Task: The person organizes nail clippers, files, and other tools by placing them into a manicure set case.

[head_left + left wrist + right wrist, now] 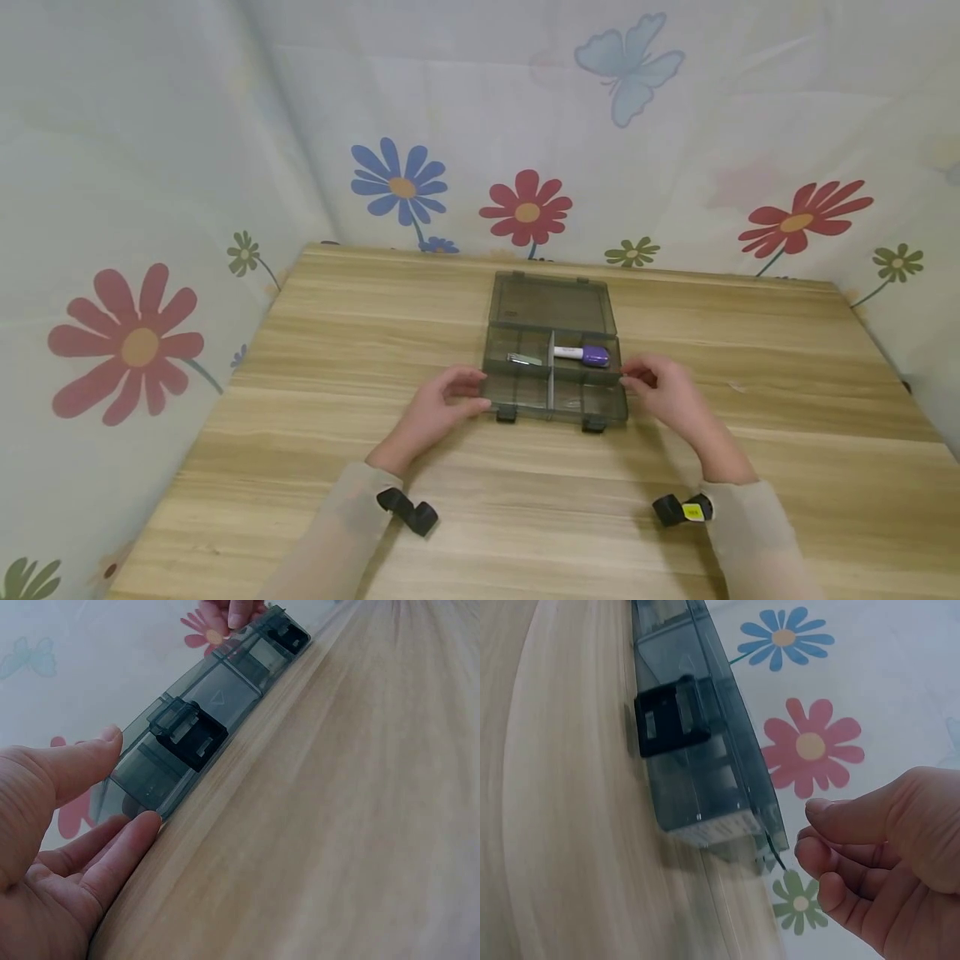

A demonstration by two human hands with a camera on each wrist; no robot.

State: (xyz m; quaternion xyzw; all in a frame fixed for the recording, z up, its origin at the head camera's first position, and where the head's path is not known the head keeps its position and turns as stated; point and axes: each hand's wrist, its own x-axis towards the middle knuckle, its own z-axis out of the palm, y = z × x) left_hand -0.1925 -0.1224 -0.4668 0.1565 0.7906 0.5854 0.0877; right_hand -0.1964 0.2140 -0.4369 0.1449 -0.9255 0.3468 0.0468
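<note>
A translucent grey plastic compartment box (551, 414) lies on the wooden table with its lid (552, 303) folded back, away from me. In its back left compartment is a nail clipper (523, 360); the back right one holds a purple nail polish bottle (596, 357) with a long white cap. My left hand (438, 408) grips the box's left end, thumb at the upper edge and fingers low against the side in the left wrist view. Beside the right end, my right hand (667, 392) has loosely bent fingers (817, 855), fingertips close to the rim.
Two black latches, a left one (507, 413) and a right one (593, 423), hang on the box's front. The wooden table (360, 325) reaches back to a flower-printed cloth (465, 100). Each wrist wears a black strap (408, 511).
</note>
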